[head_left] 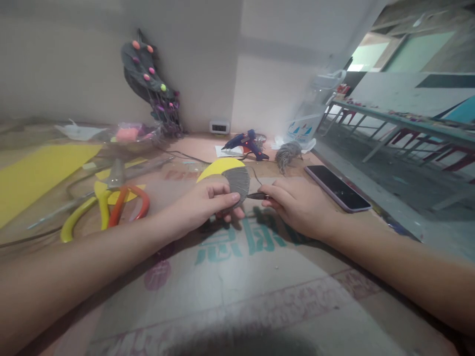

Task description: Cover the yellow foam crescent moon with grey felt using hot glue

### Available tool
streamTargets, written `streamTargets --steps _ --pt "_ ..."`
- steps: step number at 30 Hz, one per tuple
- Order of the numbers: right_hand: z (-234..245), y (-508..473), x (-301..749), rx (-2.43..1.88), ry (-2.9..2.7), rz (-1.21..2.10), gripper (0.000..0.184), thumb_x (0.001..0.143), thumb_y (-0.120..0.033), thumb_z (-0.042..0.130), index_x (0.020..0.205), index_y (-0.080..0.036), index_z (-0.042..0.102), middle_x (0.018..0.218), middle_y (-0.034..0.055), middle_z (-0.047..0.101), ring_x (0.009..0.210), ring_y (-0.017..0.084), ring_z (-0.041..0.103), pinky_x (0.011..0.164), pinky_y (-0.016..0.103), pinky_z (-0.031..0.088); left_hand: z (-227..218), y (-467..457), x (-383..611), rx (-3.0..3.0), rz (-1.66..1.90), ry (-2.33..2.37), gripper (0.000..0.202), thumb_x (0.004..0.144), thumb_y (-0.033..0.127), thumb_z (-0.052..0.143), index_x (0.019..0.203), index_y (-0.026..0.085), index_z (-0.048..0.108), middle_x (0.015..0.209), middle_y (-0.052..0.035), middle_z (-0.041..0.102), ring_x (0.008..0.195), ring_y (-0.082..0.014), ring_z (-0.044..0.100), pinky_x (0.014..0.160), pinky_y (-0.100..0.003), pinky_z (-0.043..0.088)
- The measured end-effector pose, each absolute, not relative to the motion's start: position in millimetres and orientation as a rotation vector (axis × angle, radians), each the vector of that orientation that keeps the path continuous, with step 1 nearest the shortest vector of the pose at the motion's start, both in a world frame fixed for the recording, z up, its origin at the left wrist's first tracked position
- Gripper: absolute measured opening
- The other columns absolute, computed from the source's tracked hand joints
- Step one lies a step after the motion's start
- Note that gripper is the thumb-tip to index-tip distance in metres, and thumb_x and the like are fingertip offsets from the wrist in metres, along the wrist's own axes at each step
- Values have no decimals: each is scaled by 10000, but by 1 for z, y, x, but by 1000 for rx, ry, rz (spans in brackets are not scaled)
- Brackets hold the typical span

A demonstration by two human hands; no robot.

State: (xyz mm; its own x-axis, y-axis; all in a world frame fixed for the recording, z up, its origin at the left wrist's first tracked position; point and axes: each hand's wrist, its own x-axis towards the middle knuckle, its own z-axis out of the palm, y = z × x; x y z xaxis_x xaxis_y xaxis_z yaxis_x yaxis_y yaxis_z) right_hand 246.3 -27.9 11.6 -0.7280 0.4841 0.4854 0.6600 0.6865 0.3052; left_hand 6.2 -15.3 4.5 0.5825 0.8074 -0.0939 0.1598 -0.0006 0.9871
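Between the thumb and fingers of my left hand [218,200] is a yellow crescent [221,167], part of it wrapped in grey yarn [237,183]. My right hand [287,200] is closed, just right of the wrapped end, on a slender dark thing [257,196] whose pointed tip comes close to the yarn. Its exact kind is hard to make out. A thin dark strand [255,174] curves above it toward my right fingers. Both hands are over the printed cardboard [222,287] on the table.
Scissors with yellow and orange handles [122,207] lie left. Behind are a blue glue gun [247,143], a small digital clock [219,127] and a grey yarn bundle [288,155]. A phone [337,188] lies right. A grey crescent with pompoms [143,69] leans on the wall.
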Motion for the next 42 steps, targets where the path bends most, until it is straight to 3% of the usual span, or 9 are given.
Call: streamTargets --steps 24,32,42 --pt "9 -27 249 -928 -2563 -615 304 990 -331 400 1025 -137 632 783 63 640 652 155 513 573 276 292 4 -16 4 1590 581 828 321 881 465 539 786 165 598 791 -61 716 598 -118 528 528 -236 335" --pt "12 -30 246 -911 -2504 -559 445 1012 -406 285 1051 -120 625 780 86 656 659 174 553 585 274 331 2 -14 3 1569 606 839 336 881 492 536 804 169 593 802 -66 720 603 -118 545 533 -238 342" --pt "9 -29 245 -891 -2526 -624 377 1006 -380 339 1039 -132 622 778 73 652 635 171 520 568 286 288 4 -15 4 1621 574 820 336 893 487 516 830 166 593 810 -72 726 608 -124 518 516 -238 314"
